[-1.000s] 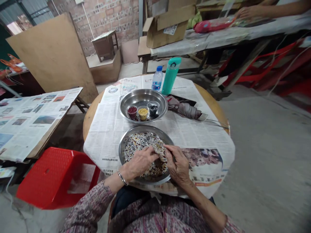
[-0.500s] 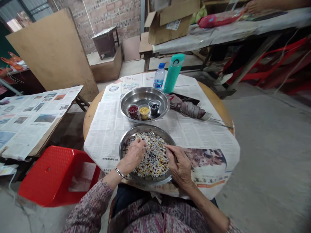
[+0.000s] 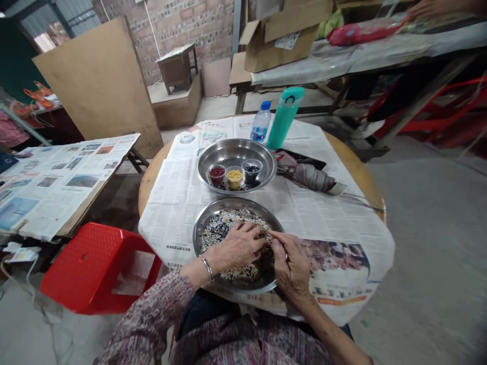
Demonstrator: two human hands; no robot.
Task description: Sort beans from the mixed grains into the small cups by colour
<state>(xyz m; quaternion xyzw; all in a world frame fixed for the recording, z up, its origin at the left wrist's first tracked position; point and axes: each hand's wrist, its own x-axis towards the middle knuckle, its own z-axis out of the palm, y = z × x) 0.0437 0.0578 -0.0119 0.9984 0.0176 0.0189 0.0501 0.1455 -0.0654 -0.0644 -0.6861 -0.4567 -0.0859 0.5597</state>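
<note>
A steel basin (image 3: 198, 247) of mixed white, yellow, dark red and black grains and beans (image 3: 224, 223) sits at the table's near side. My left hand (image 3: 241, 247), with a bangle at the wrist, lies low over the mix, its fingers apart and reaching right. Over the basin's right rim is my right hand (image 3: 292, 263), fingers curled and index finger pointing at the left fingertips; whatever it pinches is hidden. Behind stands a second steel basin (image 3: 236, 147) with clear cups of red beans (image 3: 217, 174), yellow beans (image 3: 234, 177) and black beans (image 3: 251, 172).
Newspaper (image 3: 167, 203) covers the round table. A water bottle (image 3: 261, 123), a teal flask (image 3: 284, 117) and a folded umbrella (image 3: 310, 175) are at the back. To the left are a red stool (image 3: 87, 268) and another papered table (image 3: 76, 177). Another person's hand (image 3: 429, 9) shows top right.
My left hand has moved right across the basin towards my right hand, its fingers now stretched out. More dark beans show at the basin's left. The whole view has shifted slightly.
</note>
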